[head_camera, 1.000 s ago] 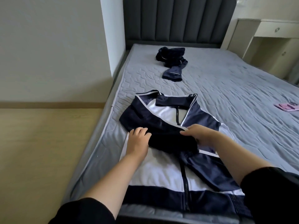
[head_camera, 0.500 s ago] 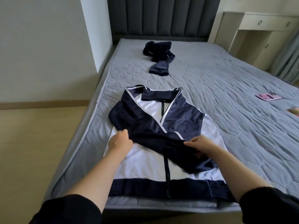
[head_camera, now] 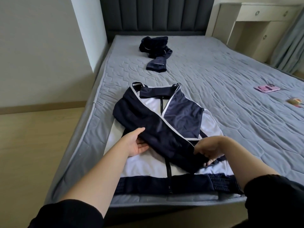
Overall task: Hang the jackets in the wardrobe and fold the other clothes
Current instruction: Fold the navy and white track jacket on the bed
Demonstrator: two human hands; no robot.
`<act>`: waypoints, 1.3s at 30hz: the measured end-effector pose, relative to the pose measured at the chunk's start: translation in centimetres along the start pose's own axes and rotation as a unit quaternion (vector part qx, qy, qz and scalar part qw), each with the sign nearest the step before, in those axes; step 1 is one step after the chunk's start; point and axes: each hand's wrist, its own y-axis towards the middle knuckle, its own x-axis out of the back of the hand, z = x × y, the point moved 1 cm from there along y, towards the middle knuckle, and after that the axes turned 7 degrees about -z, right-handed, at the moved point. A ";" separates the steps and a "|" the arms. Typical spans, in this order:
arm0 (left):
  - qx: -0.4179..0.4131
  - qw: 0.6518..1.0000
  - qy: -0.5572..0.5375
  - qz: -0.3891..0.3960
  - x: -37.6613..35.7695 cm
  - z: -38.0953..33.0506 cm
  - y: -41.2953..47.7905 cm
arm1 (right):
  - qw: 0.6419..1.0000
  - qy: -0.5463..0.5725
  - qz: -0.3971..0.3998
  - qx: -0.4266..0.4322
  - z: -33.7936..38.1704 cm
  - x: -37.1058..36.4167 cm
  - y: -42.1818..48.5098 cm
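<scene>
Jacket lies flat on the near end of the bed, its dark sleeve laid across the front, right hand pinching the sleeve's end and left hand flat underneath, likely to fold it tidy.

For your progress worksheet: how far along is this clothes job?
Done: no finished garment shows. In hand: the jacket lies on the bed; left hand under its sleeve, right hand pinching the sleeve end. Left: hanging it, folding the dark bundle.
</scene>
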 end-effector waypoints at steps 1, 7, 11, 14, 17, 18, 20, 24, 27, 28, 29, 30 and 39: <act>-0.003 1.000 0.001 -0.002 -0.1 0.1 0.0 | 1.000 0.002 0.015 0.008 0.1 0.2 -0.2; 0.038 0.998 0.031 0.036 1.4 0.8 0.0 | 0.988 -0.153 0.003 -0.017 1.2 0.8 -1.1; 0.067 0.966 0.226 0.104 2.2 0.8 -0.7 | 0.950 -0.219 -0.218 0.036 3.9 -0.3 0.0; 0.027 0.986 0.151 0.060 2.3 -0.1 0.4 | 0.862 -0.235 -0.414 0.177 6.0 -2.2 1.3; -0.035 0.998 -0.039 -0.024 2.4 -1.4 2.9 | 0.828 -0.193 -0.451 0.270 8.0 -4.2 3.3; -0.055 0.994 -0.084 -0.042 2.5 -1.9 3.8 | 0.825 -0.189 -0.445 0.291 8.8 -4.6 4.3; -0.081 0.984 -0.147 -0.054 2.8 -3.0 5.6 | 0.822 -0.188 -0.434 0.317 11.1 -4.8 6.1; -0.089 0.963 -0.254 -0.018 4.4 -5.5 8.0 | 0.845 -0.157 -0.418 0.295 16.3 -4.2 9.4; -0.090 0.942 -0.325 -0.002 6.1 -6.7 9.5 | 0.880 -0.129 -0.393 0.236 19.1 -3.9 11.5; -0.088 0.940 -0.330 0.002 6.3 -6.9 9.9 | 0.890 -0.107 -0.390 0.212 19.9 -3.9 11.9; -0.085 0.941 -0.327 0.001 6.3 -7.0 10.2 | 0.896 -0.087 -0.386 0.202 20.5 -4.0 12.3; -0.080 0.945 -0.318 -0.005 6.2 -7.1 10.4 | 0.902 -0.076 -0.376 0.201 21.0 -4.1 12.8; -0.081 0.930 -0.348 -0.082 6.9 -7.4 12.4 | 0.947 -0.111 -0.292 0.079 20.0 -2.4 13.3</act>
